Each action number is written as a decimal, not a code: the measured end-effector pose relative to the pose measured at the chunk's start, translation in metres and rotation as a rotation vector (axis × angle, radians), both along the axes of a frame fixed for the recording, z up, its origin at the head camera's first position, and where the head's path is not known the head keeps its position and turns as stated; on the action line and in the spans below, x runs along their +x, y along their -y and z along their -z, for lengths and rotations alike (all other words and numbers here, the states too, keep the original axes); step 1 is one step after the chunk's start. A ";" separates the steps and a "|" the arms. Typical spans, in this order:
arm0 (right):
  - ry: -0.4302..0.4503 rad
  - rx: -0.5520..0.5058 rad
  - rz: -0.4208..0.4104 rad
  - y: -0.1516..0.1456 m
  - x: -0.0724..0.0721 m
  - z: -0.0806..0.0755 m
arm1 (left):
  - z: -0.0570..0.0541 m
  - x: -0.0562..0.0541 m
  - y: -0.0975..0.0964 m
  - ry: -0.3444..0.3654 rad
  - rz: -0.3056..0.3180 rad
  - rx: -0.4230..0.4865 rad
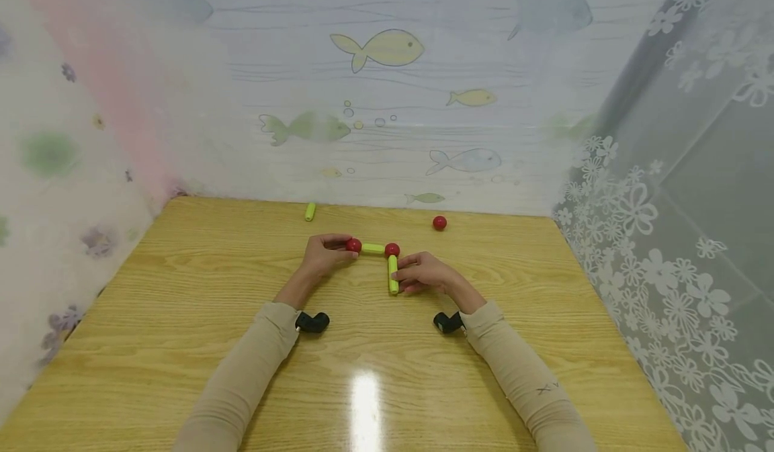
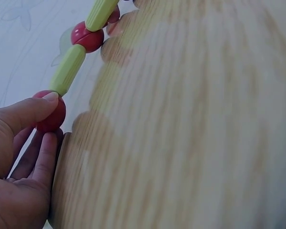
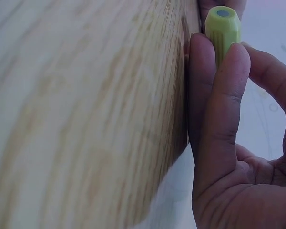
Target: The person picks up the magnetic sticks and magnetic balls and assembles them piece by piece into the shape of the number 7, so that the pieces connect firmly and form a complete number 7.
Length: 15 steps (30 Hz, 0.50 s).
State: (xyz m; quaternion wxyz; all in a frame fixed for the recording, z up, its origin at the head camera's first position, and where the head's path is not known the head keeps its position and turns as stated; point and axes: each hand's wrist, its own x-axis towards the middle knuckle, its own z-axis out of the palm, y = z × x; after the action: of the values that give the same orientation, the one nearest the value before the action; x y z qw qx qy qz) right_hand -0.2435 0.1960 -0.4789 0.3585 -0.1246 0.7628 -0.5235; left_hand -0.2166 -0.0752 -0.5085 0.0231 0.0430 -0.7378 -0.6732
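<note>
Two red balls and two lime-green rods are joined in an L shape just over the table. My left hand pinches the end ball between thumb and fingers; the left wrist view shows the thumb on top of that ball. From it a green rod runs to the corner ball. The second green rod extends from there toward me, and my right hand holds it near its free end. In the right wrist view this rod shows a grey dot on its end face.
A loose green rod lies at the table's back left, and a loose red ball at the back right. Behind the wooden table stands a fish-patterned wall. Black wrist cameras sit by both sleeves.
</note>
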 end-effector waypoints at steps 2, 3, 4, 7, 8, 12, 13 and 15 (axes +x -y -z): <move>-0.003 0.001 -0.001 0.000 -0.001 0.001 | 0.000 0.000 0.000 0.007 -0.002 0.000; -0.002 0.002 -0.001 0.000 -0.001 0.001 | 0.000 -0.001 0.000 0.011 -0.004 0.000; -0.002 0.004 0.000 0.000 -0.001 0.001 | 0.000 -0.001 0.000 0.012 -0.004 -0.001; -0.002 0.010 0.001 0.000 -0.002 0.001 | 0.000 -0.001 0.000 0.018 -0.008 0.005; -0.002 0.012 0.002 0.000 -0.001 0.000 | 0.000 -0.001 0.000 0.017 -0.007 0.005; -0.001 0.014 0.005 0.000 -0.001 0.000 | 0.000 -0.001 0.000 0.014 -0.005 0.006; 0.001 0.014 0.007 0.000 -0.001 0.000 | 0.000 -0.001 0.000 0.013 -0.005 0.004; 0.003 0.013 0.007 0.000 -0.001 0.000 | -0.001 -0.001 0.000 0.013 -0.002 -0.001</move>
State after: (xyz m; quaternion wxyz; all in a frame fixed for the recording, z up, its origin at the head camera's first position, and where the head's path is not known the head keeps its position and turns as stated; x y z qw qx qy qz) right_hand -0.2441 0.1959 -0.4793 0.3584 -0.1189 0.7661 -0.5201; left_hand -0.2176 -0.0754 -0.5080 0.0191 0.0480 -0.7383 -0.6724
